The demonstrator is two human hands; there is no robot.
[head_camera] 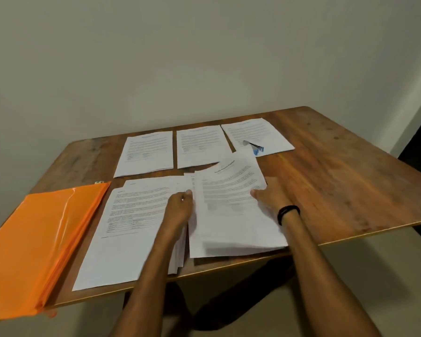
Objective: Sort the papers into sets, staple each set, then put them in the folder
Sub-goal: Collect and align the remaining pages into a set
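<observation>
Three white printed paper sets [199, 144] lie spaced across the wooden bench [338, 178], seemingly as sorting piles. The left hand [180, 207] steadies the near loose stack [136, 215], fingers curled on it, while the right hand [270, 195] clamps its fingers on lifted sheets [229, 190].

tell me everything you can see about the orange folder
The orange folder is glossy plastic, light streaking its cover, layered edges along its right side. It lies flat, seemingly closed, on the wooden table's near left corner, overhanging the edge. A small pale tab shows at its far corner. Bare table parts it from the nearest paper stack. The left hand and right hand hold papers further right, not touching it.
</observation>
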